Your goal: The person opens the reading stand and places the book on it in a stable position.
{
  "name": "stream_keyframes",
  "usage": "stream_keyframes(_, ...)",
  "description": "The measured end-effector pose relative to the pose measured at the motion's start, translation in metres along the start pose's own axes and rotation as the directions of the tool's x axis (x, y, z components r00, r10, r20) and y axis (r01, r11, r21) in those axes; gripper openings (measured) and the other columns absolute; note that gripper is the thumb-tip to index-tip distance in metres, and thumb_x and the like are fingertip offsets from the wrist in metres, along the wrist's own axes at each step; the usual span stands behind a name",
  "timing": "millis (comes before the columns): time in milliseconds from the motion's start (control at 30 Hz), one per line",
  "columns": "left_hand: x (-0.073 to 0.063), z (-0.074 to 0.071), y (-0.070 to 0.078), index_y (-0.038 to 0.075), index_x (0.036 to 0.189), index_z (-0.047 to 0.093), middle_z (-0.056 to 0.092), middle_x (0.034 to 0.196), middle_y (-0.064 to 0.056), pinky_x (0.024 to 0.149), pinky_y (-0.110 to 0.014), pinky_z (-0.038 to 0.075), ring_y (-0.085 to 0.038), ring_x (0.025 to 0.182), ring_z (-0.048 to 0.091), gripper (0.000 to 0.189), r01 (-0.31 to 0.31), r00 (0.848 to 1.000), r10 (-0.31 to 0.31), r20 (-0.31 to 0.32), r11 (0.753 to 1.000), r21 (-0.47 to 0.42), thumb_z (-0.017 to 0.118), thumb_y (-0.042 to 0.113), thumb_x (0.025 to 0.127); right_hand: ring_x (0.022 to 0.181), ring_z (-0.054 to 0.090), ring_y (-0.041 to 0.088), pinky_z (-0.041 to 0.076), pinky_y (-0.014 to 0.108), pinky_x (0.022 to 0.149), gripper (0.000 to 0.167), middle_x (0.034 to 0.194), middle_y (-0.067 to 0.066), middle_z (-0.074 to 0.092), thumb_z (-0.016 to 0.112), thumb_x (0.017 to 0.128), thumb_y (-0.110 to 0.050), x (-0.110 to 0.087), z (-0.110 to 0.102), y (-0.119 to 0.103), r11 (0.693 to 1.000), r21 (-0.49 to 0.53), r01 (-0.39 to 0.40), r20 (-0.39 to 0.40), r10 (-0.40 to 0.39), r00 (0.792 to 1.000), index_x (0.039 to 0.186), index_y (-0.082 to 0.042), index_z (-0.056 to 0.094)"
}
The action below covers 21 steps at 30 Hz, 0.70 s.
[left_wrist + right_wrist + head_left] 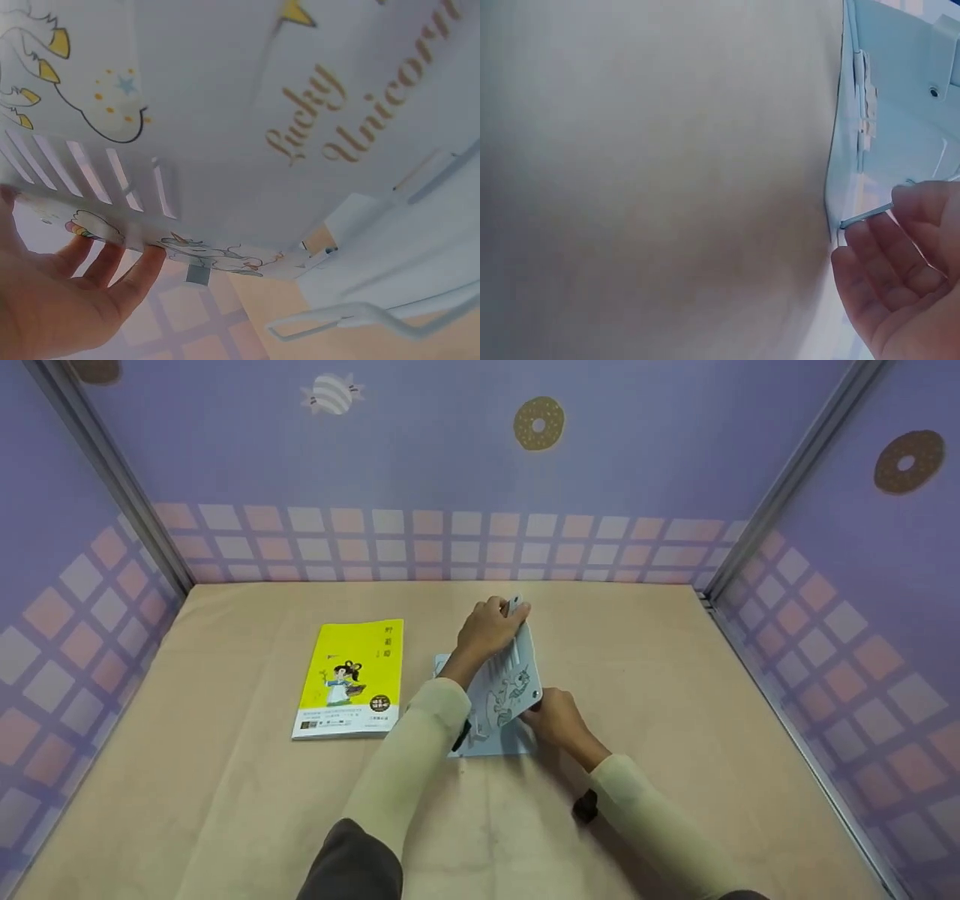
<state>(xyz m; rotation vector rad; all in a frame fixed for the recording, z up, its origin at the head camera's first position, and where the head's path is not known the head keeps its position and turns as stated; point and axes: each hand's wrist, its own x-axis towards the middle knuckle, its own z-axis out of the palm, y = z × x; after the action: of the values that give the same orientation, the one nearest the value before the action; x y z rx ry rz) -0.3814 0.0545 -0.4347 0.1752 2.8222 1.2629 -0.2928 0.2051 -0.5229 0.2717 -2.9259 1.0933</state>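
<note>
A pale blue metal book stand (504,690) with unicorn drawings and "Lucky Unicorn" lettering has its panel tilted up over a flat base (499,744) on the table. My left hand (484,631) grips the panel's upper edge; in the left wrist view its fingers (139,277) curl at that edge, near the slots. Low at the panel's right side is my right hand (556,720). There, in the right wrist view, thumb and fingers pinch a thin metal rod (866,216) behind the panel. A bent white wire (360,311) also shows in the left wrist view.
A yellow book (356,660) with a cartoon figure on its cover lies flat, left of the stand. Beige cloth (637,660) covers the table. Purple patterned walls (450,457) enclose the back and both sides, with metal posts (780,472) in the corners.
</note>
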Motion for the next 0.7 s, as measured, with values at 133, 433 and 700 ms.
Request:
stream_keyframes(133,0.001,-0.002,-0.004,0.012,0.145,0.049,0.054,0.139,-0.011,0.106,-0.048,0.045,-0.029,0.124,0.056,0.068,-0.016,1.0,0.016,0.02,1.0,-0.008,0.04,0.063,0.102,0.073,0.057,0.013,0.047,0.029,0.065,0.016,0.086,-0.002,0.068,0.073,0.093,-0.016,-0.004,-0.003,0.0,0.998,0.05,-0.023,0.012,0.023,1.0,0.107,-0.009,0.075)
stream_keyframes(433,0.006,-0.005,-0.016,0.01,0.147,0.048,0.054,0.143,-0.013,0.112,-0.048,0.042,-0.031,0.133,0.053,0.053,-0.047,0.996,0.046,0.076,0.999,0.006,0.032,0.044,0.109,0.085,0.068,0.014,0.06,0.038,0.082,0.02,0.1,0.002,0.077,0.073,0.092,-0.013,-0.02,-0.007,-0.003,0.987,0.159,-0.027,0.074,0.016,0.997,0.111,-0.009,0.076)
stream_keyframes(700,0.007,-0.01,-0.023,0.006,0.147,0.051,0.058,0.144,-0.014,0.115,-0.046,0.042,-0.033,0.136,0.053,0.043,-0.062,0.995,0.058,0.082,0.997,0.054,0.035,0.016,0.107,0.085,0.07,0.014,0.059,0.034,0.076,0.031,0.103,0.003,0.077,0.077,0.088,-0.028,-0.029,-0.005,-0.012,0.97,0.242,0.025,0.169,-0.068,0.983,0.113,-0.01,0.075)
